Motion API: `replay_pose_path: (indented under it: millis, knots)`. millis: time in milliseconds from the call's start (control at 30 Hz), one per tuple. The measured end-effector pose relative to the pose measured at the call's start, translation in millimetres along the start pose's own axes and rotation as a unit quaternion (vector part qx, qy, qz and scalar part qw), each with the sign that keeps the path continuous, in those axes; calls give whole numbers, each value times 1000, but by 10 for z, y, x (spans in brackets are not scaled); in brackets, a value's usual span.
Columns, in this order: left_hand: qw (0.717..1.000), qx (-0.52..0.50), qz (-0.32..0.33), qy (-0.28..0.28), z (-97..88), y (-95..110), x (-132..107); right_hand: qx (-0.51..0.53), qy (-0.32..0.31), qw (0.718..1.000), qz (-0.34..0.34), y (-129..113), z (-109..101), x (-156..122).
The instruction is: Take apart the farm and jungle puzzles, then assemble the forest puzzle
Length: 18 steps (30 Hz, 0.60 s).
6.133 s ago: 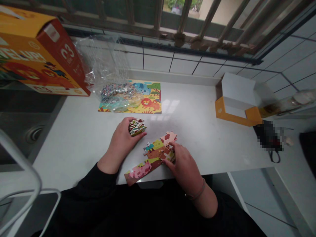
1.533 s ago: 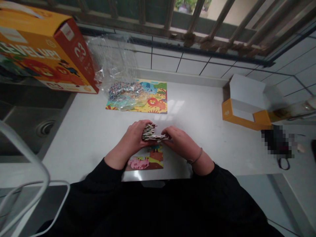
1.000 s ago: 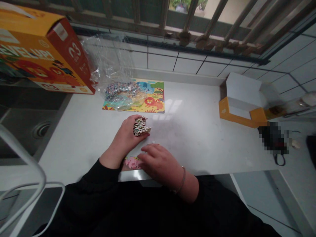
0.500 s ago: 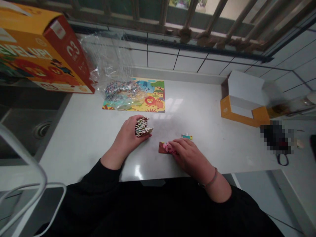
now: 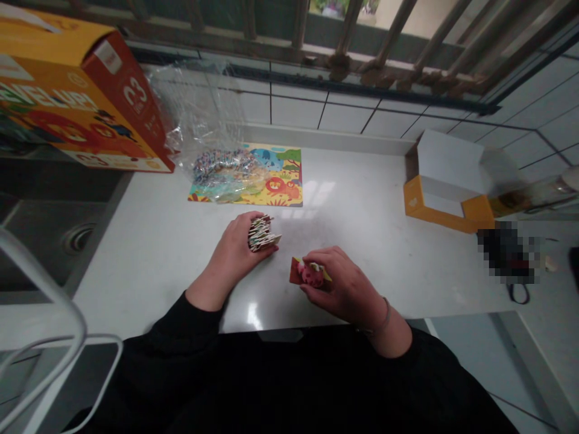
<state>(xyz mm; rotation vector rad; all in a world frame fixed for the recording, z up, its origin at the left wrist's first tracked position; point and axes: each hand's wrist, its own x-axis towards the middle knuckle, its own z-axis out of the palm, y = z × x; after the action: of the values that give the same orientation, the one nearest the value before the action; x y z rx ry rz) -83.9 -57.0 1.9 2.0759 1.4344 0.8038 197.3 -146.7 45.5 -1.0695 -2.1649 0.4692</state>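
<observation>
My left hand [image 5: 239, 244] is wrapped round a thick stack of cardboard puzzle pieces [image 5: 261, 234], their pale edges facing up. To its right, my right hand [image 5: 341, 278] pinches a small group of puzzle pieces [image 5: 311, 274] between thumb and fingers, close above the counter. These show a pink spotted figure with brown-red at the left and a bit of yellow at the right. My fingers cover part of them, so how many there are cannot be told.
A printed animal picture sheet [image 5: 287, 190] lies behind my hands, partly under a clear plastic bag [image 5: 203, 114]. A large orange box [image 5: 131, 102] stands at the left by the sink [image 5: 54, 235]. An opened yellow-and-white box [image 5: 434, 211] sits at the right on the white counter [image 5: 362, 199].
My right hand has shifted slightly left, its thumb and fingers now gripping the pink pieces from both sides. The small teal piece behind that hand no longer shows. My left hand stays put.
</observation>
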Motion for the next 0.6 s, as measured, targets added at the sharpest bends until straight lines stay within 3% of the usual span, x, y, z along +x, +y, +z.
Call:
replay_pose_path:
  millis: [100, 200, 333, 400, 600]
  knots:
    - [1000, 0, 0, -2, -5, 7, 3, 83, 79, 992, 58, -22, -89, -50]
    - [1000, 3, -5, -2, -6, 6, 1, 168, 164, 966, 109, -24, -138, -98]
    - [1000, 5, -7, -6, -4, 5, 0, 188, 264, 934, 147, 23, -225, -102]
    - [1000, 5, -5, -8, -1, 3, 2, 179, 280, 931, 153, 60, -282, -88]
    - [1000, 1, 5, -3, -1, -4, 3, 174, 236, 944, 152, 72, -288, -63]
